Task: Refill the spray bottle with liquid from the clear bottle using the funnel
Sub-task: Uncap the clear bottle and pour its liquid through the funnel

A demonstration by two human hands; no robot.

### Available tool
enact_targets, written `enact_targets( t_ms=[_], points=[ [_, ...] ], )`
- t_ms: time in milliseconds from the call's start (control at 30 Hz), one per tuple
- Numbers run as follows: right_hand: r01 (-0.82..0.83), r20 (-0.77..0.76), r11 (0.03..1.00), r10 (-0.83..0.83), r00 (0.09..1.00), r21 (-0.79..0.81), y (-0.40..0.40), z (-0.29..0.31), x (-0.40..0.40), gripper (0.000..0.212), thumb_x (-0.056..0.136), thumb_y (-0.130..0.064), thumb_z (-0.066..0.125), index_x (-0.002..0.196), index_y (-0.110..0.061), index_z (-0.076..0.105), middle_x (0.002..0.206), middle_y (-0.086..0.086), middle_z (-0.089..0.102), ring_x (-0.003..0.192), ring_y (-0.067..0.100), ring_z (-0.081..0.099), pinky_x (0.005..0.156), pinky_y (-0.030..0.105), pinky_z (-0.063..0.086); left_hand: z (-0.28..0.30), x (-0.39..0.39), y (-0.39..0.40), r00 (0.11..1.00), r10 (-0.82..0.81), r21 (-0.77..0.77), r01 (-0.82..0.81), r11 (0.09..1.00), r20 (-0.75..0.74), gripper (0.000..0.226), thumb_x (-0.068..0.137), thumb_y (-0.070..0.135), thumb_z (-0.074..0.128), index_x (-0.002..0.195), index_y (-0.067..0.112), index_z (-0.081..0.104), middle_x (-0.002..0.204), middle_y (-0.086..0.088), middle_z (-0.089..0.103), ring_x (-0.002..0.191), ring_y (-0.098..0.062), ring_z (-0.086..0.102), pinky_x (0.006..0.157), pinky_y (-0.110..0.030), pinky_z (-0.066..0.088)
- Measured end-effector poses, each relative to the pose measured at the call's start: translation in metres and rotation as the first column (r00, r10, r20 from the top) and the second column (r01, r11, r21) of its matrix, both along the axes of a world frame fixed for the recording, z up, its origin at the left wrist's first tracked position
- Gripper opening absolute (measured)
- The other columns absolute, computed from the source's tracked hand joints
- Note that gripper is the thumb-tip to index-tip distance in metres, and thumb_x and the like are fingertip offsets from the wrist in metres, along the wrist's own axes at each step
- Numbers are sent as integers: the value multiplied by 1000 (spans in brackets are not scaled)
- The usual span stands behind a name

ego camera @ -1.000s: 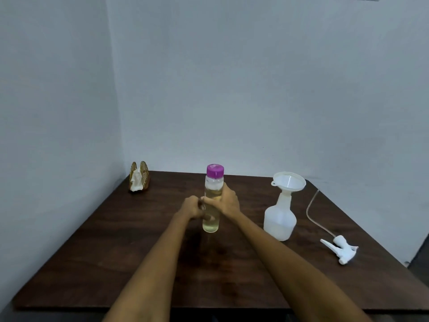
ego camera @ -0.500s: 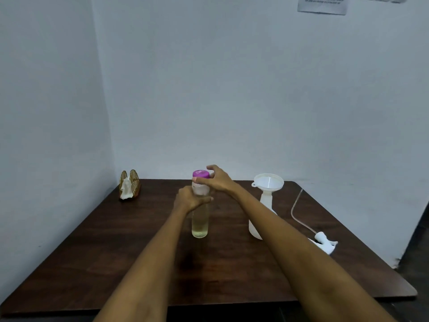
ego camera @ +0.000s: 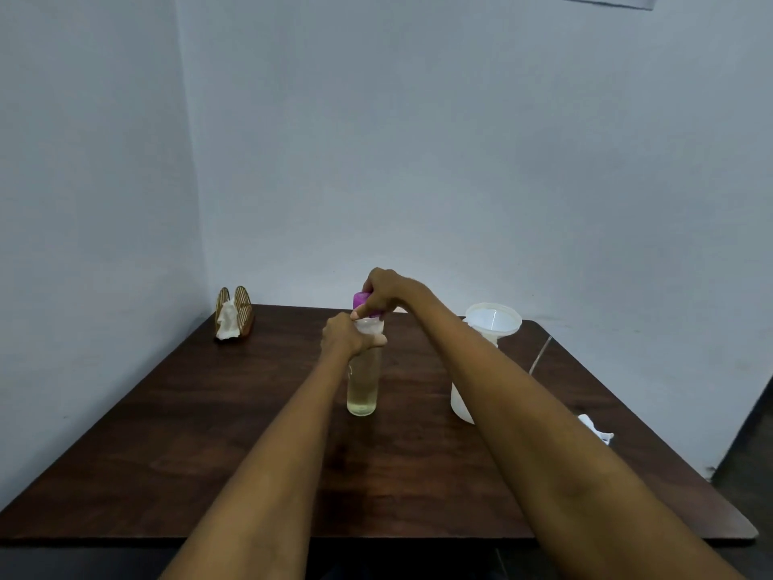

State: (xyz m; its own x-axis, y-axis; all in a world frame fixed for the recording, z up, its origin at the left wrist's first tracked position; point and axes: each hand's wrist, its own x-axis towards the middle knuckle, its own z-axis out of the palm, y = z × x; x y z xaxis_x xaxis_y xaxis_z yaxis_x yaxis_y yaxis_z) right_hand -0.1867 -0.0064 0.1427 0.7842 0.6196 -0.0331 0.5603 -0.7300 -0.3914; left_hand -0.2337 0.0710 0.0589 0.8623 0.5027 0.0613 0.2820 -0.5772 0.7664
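Since a moment ago the right hand (ego camera: 387, 293) has closed fully over the purple cap (ego camera: 363, 302). Largest is the dark desk (ego camera: 209, 433) filling the lower frame. Right of centre the spray bottle (ego camera: 460, 406) carries the funnel (ego camera: 493, 322). At centre stands the clear bottle (ego camera: 363, 387), its neck wrapped by the left hand (ego camera: 347, 337). A napkin holder (ego camera: 234, 313) sits at middle left.
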Motion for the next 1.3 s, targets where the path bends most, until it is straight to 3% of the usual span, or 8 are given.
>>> enact_targets(
  t_ms=[367,500,633,733,833,900,1100,1300],
  points=[
    [-94,-8,980,95,995,-177,7,20,-14,49,79,7,67,125,-8,60,127,17,55,87,29,57,63,31,57,5,-2,4,998,-70,-21,70,997,0,59,70,36,77,118,5,59,118,-10,62,109,-24,59,77,-26,44],
    [-171,-34,980,168,985,-106,-4,16,-7,48,77,9,61,122,-9,63,131,13,56,114,32,56,88,40,56,7,-2,3,995,-93,-47,91,995,-33,62,70,34,78,121,8,56,121,-10,59,114,-25,56,82,-31,48],
    [-63,12,994,64,998,-87,-7,16,-10,53,86,-33,64,131,-8,53,137,10,52,124,29,50,103,40,46,5,-2,-1,998,-65,-51,65,997,-7,66,69,33,78,125,9,53,123,-12,59,115,-27,55,89,-34,49],
    [79,207,963,-25,978,-258,-5,20,-15,57,82,-53,61,104,0,61,97,13,64,86,24,61,73,29,49,3,-2,0,999,-54,-52,54,997,0,63,68,32,79,122,9,55,120,-12,61,113,-27,57,90,-34,49],
    [-47,53,969,61,997,-241,-1,30,-25,24,88,-7,54,110,0,62,114,17,62,91,26,55,60,22,45,3,-4,-1,997,-75,-42,75,996,5,59,71,32,78,120,5,57,119,-13,63,110,-27,59,88,-31,47],
    [-107,-35,983,103,994,-146,1,39,-30,46,81,10,40,119,-5,61,132,15,53,115,31,50,73,26,44,2,-4,-1,996,-88,-44,90,995,33,55,72,31,78,117,5,60,117,-14,64,108,-27,61,87,-31,48],
    [177,316,904,-50,948,-389,4,37,-41,46,90,-53,50,87,-7,52,87,5,59,85,22,57,76,28,40,1,-4,0,995,-90,-29,91,995,42,47,70,32,78,107,6,66,112,-12,67,106,-27,61,88,-32,49],
    [30,60,945,-11,998,-327,9,52,-48,45,92,0,41,136,-8,45,141,15,43,119,29,50,84,31,47,0,-2,1,995,-81,-54,84,995,53,50,70,29,79,111,5,64,114,-12,66,106,-25,62,79,-25,44]
  ],
)
